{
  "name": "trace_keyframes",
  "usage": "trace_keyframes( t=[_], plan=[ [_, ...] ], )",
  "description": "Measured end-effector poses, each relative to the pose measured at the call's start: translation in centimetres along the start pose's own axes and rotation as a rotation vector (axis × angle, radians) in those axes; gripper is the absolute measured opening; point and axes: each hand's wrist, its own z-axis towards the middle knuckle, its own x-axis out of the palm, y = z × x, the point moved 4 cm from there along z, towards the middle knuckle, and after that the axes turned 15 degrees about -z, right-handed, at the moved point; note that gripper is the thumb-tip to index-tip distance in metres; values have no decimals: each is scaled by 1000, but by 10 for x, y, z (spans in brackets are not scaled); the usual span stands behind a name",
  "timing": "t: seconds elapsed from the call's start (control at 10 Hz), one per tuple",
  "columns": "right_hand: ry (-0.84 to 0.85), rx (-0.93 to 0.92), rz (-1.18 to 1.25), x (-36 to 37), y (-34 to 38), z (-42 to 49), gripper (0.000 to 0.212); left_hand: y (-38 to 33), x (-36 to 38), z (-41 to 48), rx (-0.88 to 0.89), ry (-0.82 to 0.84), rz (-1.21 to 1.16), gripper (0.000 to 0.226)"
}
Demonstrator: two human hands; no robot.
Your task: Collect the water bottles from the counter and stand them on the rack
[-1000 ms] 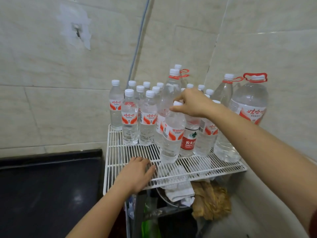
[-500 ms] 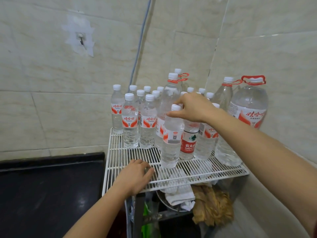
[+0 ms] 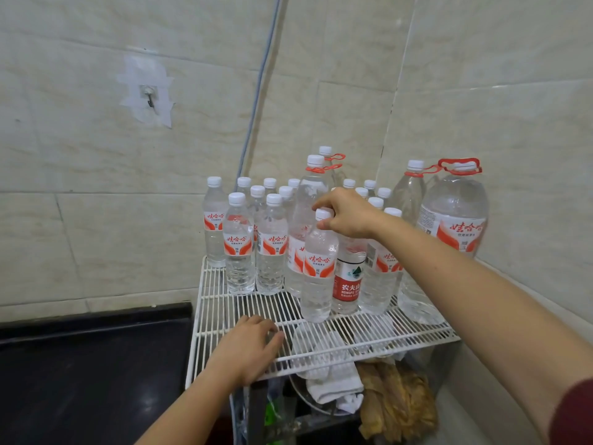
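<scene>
A white wire rack (image 3: 321, 345) stands in the tiled corner with several clear water bottles upright on it. My right hand (image 3: 348, 213) pinches the white cap of the front water bottle (image 3: 317, 274), which stands upright on the wires with its red-and-white label facing me. My left hand (image 3: 248, 350) rests flat on the rack's front left part, fingers spread on the wires. A red-labelled bottle (image 3: 348, 285) stands just right of the held one.
Large jugs with red handles (image 3: 454, 229) stand at the rack's right. Black counter (image 3: 90, 374) lies to the left, level with the rack. Below the rack sit a white cloth (image 3: 333, 385) and a brown crumpled rag (image 3: 398, 403). Tiled walls close in behind and right.
The front bottle has been turned on the spot under my right hand; its label now faces me. My left hand stays on the rack.
</scene>
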Motion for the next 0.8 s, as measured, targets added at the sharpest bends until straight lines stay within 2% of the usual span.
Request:
trace_keyframes(
  t=[0.6,0.7,0.8],
  plan=[
    [-12,10,149,5,-8,-7,52,-1,0,0,-13,5,12,44],
    [-47,26,169,8,-8,-9,57,1,0,-1,-9,-1,10,44],
    [-152,60,213,6,-6,-13,56,-1,1,-1,-2,-6,3,44]
  ],
)
